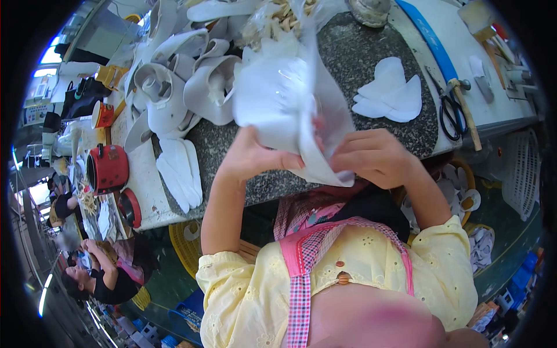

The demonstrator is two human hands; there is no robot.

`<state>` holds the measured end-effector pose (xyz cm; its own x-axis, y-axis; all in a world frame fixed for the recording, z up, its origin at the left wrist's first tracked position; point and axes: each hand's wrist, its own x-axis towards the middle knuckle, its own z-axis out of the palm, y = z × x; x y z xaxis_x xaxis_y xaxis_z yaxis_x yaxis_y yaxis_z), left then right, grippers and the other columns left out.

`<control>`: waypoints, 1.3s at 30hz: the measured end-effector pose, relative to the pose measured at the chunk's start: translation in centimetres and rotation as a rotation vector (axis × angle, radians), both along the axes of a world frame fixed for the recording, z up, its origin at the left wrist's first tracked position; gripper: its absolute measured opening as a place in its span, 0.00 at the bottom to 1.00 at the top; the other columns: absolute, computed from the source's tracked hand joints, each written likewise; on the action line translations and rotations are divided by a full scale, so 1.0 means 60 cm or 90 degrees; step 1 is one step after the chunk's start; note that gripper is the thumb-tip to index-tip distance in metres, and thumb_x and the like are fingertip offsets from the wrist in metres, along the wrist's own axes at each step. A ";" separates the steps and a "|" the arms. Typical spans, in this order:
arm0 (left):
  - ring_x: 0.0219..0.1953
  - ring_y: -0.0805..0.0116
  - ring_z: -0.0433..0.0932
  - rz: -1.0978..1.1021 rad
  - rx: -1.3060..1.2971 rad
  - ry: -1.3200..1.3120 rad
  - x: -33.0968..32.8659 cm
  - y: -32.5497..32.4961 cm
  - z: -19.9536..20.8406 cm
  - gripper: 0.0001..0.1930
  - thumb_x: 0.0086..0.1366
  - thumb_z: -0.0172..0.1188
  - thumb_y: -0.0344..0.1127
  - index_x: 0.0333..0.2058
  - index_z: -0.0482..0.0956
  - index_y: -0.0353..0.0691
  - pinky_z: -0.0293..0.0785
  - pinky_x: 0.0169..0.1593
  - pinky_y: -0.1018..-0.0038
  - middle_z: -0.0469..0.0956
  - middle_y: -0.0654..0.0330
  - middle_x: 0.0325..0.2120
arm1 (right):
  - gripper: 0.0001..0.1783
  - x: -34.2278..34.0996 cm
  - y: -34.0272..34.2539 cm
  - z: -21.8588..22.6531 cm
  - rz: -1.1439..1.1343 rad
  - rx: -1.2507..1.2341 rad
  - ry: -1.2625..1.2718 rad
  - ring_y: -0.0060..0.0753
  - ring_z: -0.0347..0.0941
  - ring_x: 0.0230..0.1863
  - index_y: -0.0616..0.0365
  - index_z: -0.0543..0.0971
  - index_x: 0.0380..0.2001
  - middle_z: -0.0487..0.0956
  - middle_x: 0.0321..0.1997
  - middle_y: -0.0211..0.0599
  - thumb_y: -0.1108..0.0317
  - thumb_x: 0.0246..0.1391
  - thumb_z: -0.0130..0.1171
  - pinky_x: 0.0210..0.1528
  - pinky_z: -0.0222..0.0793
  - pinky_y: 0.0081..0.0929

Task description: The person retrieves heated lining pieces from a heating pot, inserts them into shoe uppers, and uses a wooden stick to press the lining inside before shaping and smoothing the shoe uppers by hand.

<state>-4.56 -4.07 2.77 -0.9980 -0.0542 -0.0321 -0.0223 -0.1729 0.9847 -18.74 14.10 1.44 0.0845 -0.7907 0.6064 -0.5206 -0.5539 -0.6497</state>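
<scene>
Holds bent white piece in left hand above speckled slab, toward 1 o'clock from that palm with long axis along 11-to-5, and seemingly pinches 5 o'clock edge with nearer right hand, too blurred to confirm.

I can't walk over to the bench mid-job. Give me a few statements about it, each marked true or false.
1. The left hand grips the white piece. True.
2. The right hand holds the scissors. False: the right hand is at the white piece's edge; the scissors lie by the blue strip.
3. The red pot is on the person's right. False: the red pot is on the left.
4. The apron is pink checked. True.
</scene>
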 end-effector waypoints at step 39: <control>0.36 0.64 0.73 -0.109 -0.189 -0.020 0.037 -0.083 -0.128 0.09 0.47 0.57 0.29 0.29 0.78 0.47 0.67 0.44 0.71 0.75 0.62 0.31 | 0.23 -0.228 -0.389 -0.086 -0.296 0.239 0.300 0.46 0.65 0.48 0.53 0.74 0.40 0.68 0.47 0.44 0.58 0.38 0.59 0.49 0.62 0.33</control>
<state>-2.32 -9.05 -4.91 -0.9922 0.1025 -0.0705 -0.0569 0.1298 0.9899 -32.41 -9.23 -3.74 -0.1242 -0.9541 0.2725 -0.9153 0.0041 -0.4029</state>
